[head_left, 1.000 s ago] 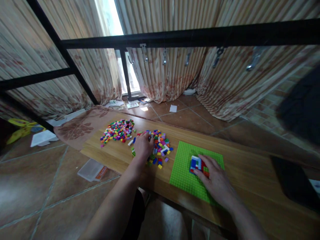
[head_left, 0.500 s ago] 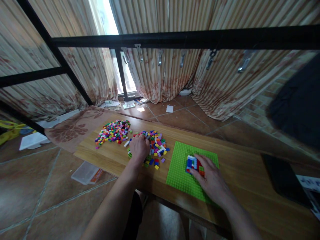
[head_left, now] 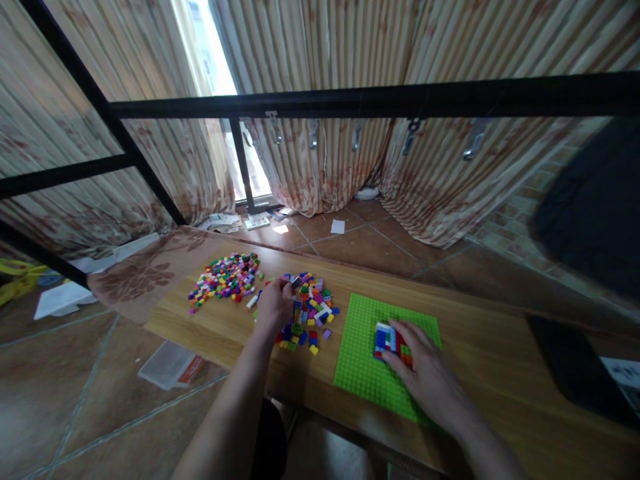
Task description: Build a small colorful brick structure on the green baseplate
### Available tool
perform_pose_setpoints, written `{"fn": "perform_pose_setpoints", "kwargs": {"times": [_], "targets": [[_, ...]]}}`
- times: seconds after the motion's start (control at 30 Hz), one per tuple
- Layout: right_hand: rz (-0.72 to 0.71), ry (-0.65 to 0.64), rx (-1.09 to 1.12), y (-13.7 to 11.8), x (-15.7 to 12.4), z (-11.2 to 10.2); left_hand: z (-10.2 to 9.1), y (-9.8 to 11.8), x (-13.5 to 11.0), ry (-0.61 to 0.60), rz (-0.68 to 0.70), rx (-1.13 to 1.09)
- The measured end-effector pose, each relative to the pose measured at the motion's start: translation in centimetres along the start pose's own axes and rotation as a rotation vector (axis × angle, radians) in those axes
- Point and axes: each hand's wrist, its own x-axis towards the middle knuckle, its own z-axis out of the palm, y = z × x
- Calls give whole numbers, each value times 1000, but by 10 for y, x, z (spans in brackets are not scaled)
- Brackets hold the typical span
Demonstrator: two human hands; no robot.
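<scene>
Now the left hand point(head_left: 274, 308) is over the loose bricks point(head_left: 313, 310) near the middle of the worktop point(head_left: 500, 360). Its grip is narrow, with the fingertips curled down into the pile; I cannot tell whether they pinch a brick. The right hand point(head_left: 425, 373) lies with a wide, flat grip on the small brick block point(head_left: 387, 337), which sits on the green baseplate point(head_left: 365, 360) by the near edge. I think it is best to take one brick by its sides, while the right hand presses so the plate does not slide.
</scene>
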Motion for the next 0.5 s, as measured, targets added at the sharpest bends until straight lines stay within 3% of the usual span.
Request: {"fn": "perform_pose_setpoints", "kwargs": {"times": [0.23, 0.5], "targets": [[-24, 16, 1, 2, -1, 1, 12, -7, 2, -4, 109, -152], [-18, 18, -1, 2, -1, 1, -3, 5, -8, -66, 169, -116]]}}
